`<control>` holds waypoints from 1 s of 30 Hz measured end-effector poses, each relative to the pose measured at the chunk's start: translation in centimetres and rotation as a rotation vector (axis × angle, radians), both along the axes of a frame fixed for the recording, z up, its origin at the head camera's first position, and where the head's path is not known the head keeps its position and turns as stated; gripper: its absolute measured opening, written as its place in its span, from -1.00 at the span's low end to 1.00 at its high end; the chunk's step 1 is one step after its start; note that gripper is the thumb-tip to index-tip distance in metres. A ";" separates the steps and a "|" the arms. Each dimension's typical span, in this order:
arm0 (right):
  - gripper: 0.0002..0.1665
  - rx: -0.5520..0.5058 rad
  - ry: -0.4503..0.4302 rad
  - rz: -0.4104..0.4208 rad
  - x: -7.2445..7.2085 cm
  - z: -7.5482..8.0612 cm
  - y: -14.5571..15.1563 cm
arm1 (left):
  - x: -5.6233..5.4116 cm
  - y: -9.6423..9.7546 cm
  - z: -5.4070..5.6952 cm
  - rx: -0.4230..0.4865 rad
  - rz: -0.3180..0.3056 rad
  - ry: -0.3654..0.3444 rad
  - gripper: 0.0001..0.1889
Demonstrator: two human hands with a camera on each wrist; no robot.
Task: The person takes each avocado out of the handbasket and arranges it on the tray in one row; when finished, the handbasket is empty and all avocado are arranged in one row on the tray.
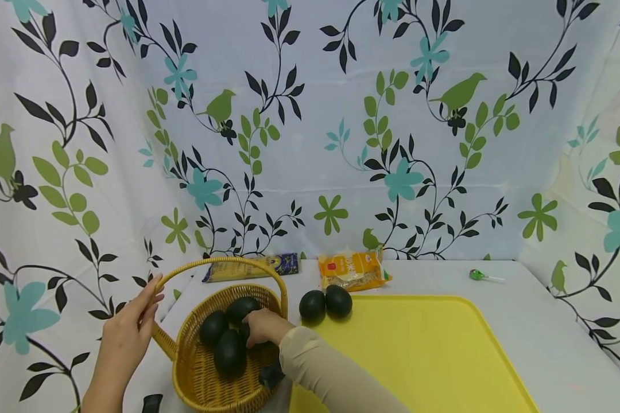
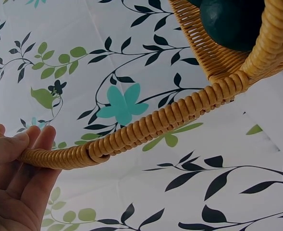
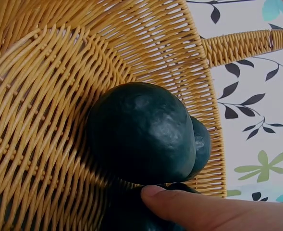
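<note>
My left hand holds the arched handle of a round yellow-brown wicker basket, thumb and fingers around it at the left side. Several dark green, smooth, egg-shaped avocados lie in the basket; one large avocado shows plainly in the right wrist view. Down inside the basket, my right hand grips another avocado, its thumb pressed on top. The other fingers are mostly hidden in the right wrist view. Two more avocados sit outside the basket, side by side at the yellow tray's back left corner.
A yellow tray lies on the white table to the right of the basket. Behind stand a blue-and-gold long packet and an orange food bag. A green-wrapped lollipop lies at the back right. Patterned curtain surrounds the table.
</note>
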State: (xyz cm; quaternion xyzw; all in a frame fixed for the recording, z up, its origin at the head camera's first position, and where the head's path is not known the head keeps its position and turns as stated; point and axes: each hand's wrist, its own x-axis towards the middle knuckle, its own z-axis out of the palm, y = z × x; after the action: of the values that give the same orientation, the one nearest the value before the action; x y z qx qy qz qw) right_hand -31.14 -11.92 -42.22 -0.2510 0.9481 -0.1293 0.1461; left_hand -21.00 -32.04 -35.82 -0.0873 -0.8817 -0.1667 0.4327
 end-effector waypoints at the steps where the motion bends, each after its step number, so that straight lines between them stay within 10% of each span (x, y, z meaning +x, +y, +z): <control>1: -0.32 -0.003 -0.008 -0.002 0.0 0.0 0.0 | 0.0 0.0 0.0 -0.003 -0.002 0.004 -0.25; 18: -0.36 -0.139 -0.159 -0.033 0.1 1.5 0.7 | -0.1 -0.1 0.0 0.018 0.010 -0.016 -0.24; 30: -0.31 -0.275 -0.110 0.050 0.4 2.6 2.8 | -0.2 0.0 0.0 0.023 0.003 -0.013 -0.25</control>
State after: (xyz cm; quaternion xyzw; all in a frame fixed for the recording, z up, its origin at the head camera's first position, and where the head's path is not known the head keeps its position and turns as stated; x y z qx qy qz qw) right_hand -30.71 -9.14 -39.61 -0.2848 0.9054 -0.2679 0.1654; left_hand -21.17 -32.01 -35.80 -0.0797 -0.8826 -0.1767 0.4282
